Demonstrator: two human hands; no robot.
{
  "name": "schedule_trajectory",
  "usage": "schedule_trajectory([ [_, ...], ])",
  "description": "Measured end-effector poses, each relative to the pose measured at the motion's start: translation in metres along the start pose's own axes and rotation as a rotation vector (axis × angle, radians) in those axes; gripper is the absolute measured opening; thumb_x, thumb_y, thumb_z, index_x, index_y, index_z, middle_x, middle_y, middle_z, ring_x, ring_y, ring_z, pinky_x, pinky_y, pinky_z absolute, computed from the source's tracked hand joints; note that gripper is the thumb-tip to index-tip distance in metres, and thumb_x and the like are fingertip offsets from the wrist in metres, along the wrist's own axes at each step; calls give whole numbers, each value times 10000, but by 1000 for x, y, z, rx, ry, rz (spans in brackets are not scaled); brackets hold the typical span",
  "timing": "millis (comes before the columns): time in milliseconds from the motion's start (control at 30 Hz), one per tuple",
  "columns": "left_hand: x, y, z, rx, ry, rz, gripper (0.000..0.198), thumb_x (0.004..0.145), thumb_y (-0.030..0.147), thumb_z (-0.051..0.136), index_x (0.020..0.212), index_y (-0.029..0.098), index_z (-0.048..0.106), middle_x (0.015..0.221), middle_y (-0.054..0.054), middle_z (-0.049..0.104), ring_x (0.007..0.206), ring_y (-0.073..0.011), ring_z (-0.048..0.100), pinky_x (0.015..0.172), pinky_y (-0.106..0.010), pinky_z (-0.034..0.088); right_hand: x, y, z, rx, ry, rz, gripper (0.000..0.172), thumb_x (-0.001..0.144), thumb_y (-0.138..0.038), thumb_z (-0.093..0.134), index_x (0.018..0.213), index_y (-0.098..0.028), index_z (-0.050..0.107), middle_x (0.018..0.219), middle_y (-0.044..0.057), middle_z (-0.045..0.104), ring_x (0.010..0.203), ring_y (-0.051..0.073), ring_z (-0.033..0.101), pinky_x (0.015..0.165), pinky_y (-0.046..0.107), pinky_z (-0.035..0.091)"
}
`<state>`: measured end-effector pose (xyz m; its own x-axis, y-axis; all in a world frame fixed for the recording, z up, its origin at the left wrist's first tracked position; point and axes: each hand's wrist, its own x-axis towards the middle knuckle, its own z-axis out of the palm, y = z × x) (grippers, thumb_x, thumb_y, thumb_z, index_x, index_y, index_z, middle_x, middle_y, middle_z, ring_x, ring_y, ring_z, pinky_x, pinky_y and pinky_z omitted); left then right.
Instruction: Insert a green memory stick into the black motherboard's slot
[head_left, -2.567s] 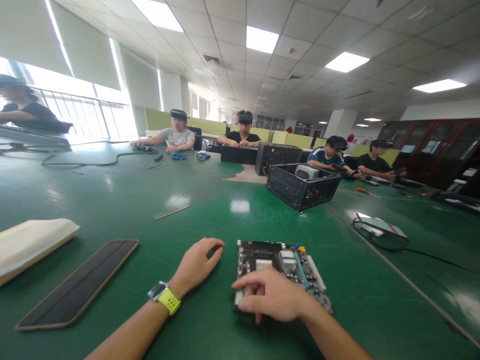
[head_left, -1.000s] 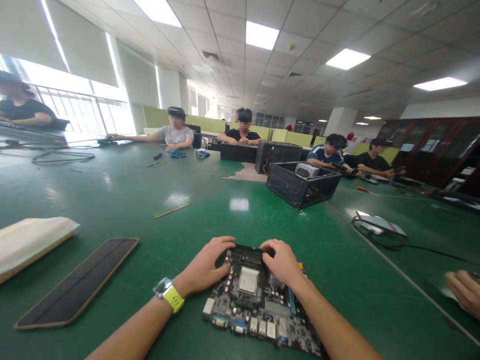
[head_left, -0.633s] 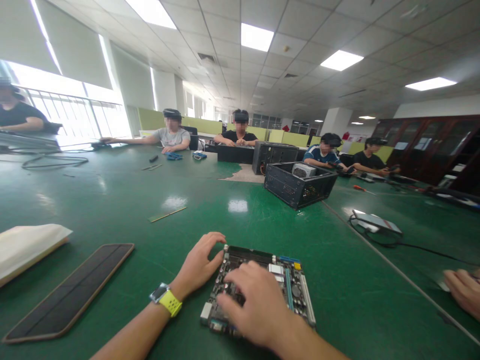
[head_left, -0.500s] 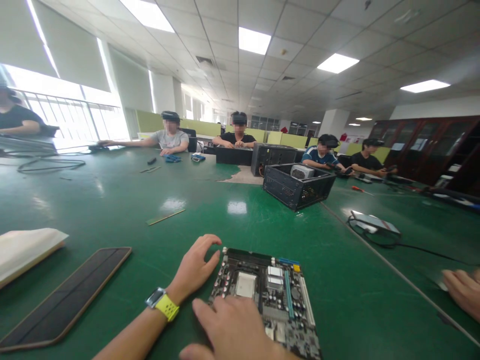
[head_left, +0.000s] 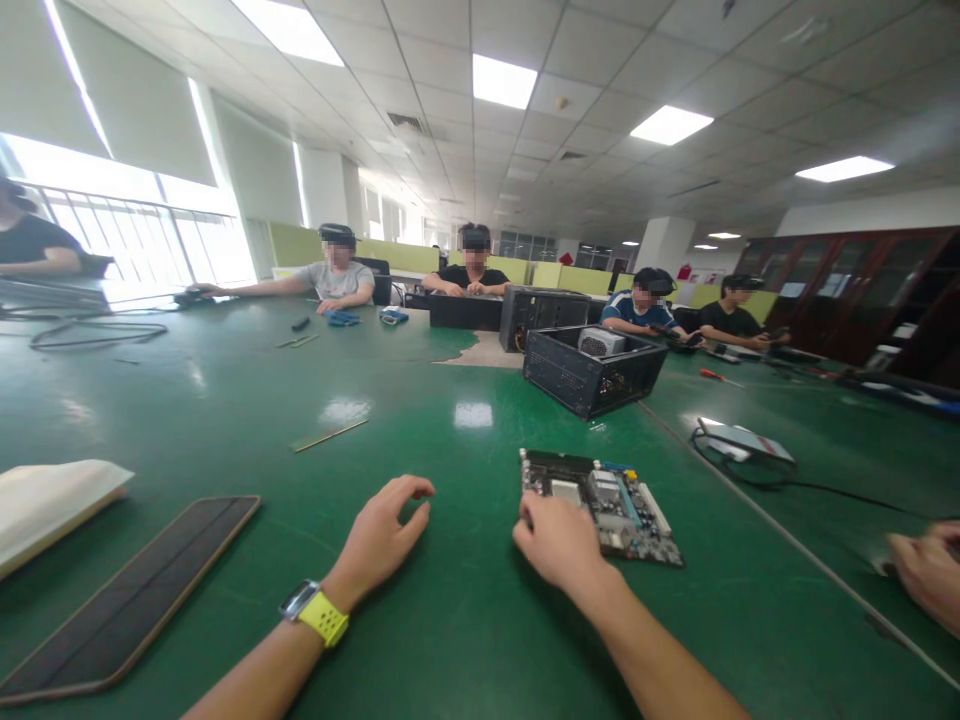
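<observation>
A motherboard (head_left: pixel 626 520) with a pale square socket and several coloured slots lies face up, right of the middle of the green table (head_left: pixel 450 620). My right hand (head_left: pixel 562 540) is closed at its left edge, fingers curled and partly covering that side; the fingertips are hidden from me. Left of the board, apart from it, my left hand (head_left: pixel 386 535) hovers over or rests on the table with thumb and forefinger spread and nothing between them. A watch (head_left: pixel 315 610) with a yellow-green strap is on that wrist.
A dark framed panel (head_left: pixel 135 600) and a white package (head_left: pixel 52 505) lie at left. Beyond the board stands an open computer case (head_left: pixel 592 375). A cabled flat device (head_left: pixel 742 440) is at right, near another person's hand (head_left: pixel 930 570). Several people sit around the table.
The motherboard has moved away from me and to the right, and my right hand has gone with it. My left hand has shifted only slightly left.
</observation>
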<state>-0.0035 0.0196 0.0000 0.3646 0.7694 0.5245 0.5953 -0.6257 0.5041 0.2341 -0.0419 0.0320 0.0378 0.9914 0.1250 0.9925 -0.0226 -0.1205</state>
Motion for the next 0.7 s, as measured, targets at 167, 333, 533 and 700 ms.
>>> schedule_trajectory([
  [167, -1, 1, 0, -7, -25, 1, 143, 850, 229, 485, 955, 201, 578, 946, -41, 649, 882, -206, 615, 804, -356, 505, 32, 59, -3, -2, 32, 298, 228, 827, -284, 430, 902, -203, 630, 904, 125, 690, 817, 267, 654, 666, 356, 444],
  [333, 0, 1, 2, -9, -29, 9, 143, 832, 206, 492, 935, 208, 591, 925, -32, 653, 864, -202, 613, 799, -351, 505, 25, 54, -4, 5, 32, 230, 203, 791, -275, 475, 843, -190, 652, 844, 123, 693, 795, 267, 654, 648, 337, 437],
  [533, 1, 9, 3, -41, -83, 78, 132, 835, 171, 490, 907, 207, 594, 946, -37, 633, 903, -198, 587, 837, -338, 482, -12, -2, -9, 419, -331, -247, 208, 791, -293, 498, 831, -197, 678, 736, 41, 699, 590, 155, 620, 552, 242, 412],
  [700, 0, 14, 2, -75, -156, 121, 114, 831, 199, 539, 930, 214, 592, 1103, -52, 600, 1043, -212, 554, 927, -359, 453, -7, -1, -10, 732, -197, -229, 316, 886, -360, 395, 1004, -208, 645, 848, 26, 696, 619, 123, 607, 602, 235, 442],
])
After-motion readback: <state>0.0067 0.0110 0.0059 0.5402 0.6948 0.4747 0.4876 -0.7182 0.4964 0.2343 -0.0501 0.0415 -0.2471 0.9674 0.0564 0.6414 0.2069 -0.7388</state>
